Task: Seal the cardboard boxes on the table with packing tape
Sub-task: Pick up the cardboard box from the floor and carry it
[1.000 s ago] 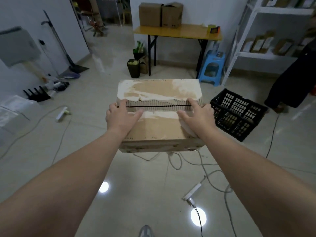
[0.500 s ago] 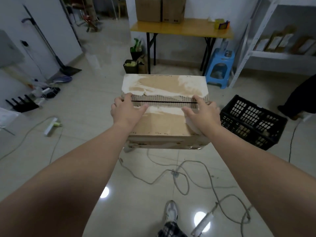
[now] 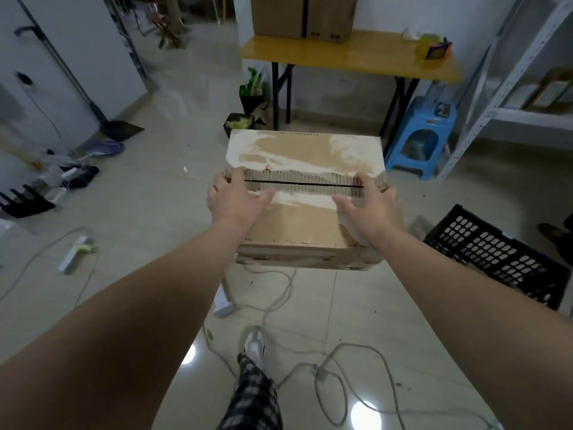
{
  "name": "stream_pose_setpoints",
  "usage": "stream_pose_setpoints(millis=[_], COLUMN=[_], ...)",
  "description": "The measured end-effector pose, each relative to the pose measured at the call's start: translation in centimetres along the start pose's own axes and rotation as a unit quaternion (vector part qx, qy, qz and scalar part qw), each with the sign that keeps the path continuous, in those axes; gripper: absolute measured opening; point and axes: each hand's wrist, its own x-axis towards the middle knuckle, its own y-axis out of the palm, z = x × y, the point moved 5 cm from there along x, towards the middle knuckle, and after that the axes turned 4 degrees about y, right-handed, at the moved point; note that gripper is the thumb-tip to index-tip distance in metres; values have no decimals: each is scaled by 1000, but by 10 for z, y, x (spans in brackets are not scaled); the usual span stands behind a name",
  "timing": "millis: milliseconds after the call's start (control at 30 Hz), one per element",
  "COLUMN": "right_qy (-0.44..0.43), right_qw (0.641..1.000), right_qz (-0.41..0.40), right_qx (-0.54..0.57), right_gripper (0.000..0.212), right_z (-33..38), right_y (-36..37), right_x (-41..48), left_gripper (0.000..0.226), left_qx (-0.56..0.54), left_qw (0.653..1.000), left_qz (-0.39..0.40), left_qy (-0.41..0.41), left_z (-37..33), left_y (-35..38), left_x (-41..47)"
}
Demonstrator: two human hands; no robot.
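The worn brown cardboard box, its top skin torn down to the corrugation, is held up off the glossy tiled floor in front of the person, flaps closed to a thin dark slit. The left hand grips its left end and the right hand its right end, thumbs flat on top, fingers bent over the edges. Beyond it stand a yellow-topped table and a blue plastic stool; a black slotted plastic crate sits to the right, and pale cables trail underfoot.
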Motion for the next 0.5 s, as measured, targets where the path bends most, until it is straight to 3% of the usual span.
stream_pose_setpoints(millis=[267, 500], right_qy=[15, 48], right_qw=[1000, 998], right_qz=[-5, -23], right_qx=[-15, -19], right_gripper=[67, 67], right_z=[69, 94], right_y=[35, 43], right_x=[153, 270], left_gripper=[70, 69], left_qx=[14, 12], left_qw=[999, 997], left_qz=[37, 62], left_qy=[9, 49], left_z=[5, -32], left_y=[27, 55], left_x=[170, 303])
